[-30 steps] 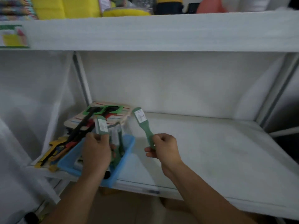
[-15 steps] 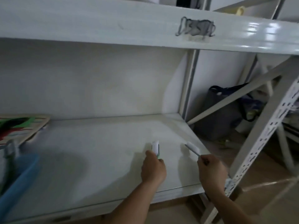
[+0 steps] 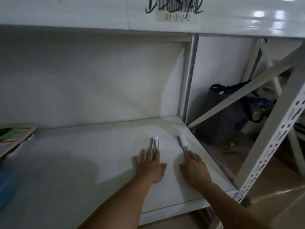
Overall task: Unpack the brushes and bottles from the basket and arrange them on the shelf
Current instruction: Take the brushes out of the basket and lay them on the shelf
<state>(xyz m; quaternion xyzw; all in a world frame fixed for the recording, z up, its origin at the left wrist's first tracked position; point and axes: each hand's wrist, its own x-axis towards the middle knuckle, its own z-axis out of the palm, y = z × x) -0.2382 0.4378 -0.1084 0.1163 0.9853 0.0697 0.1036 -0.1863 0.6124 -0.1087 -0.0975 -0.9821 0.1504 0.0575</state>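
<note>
Two green-handled brushes with white bristles lie side by side on the white shelf [image 3: 82,154], toward its right end, bristles pointing to the back wall. My left hand [image 3: 151,166] lies flat with spread fingers over the handle of the left brush [image 3: 155,142]. My right hand [image 3: 194,168] rests flat, its fingertips on the handle end of the right brush [image 3: 182,140], which is angled slightly left. The blue basket [image 3: 6,185] is a blurred corner at the far left edge.
A striped wooden board [image 3: 18,134] with green, red and black items juts in at the left. A shelf post [image 3: 189,76] and a diagonal brace [image 3: 244,91] bound the right end. A dark bag [image 3: 224,116] sits on the floor beyond.
Both hands carried the brushes from the basket to the shelf's right end and laid them down. The fists have flattened onto the handles. My view swung right.
</note>
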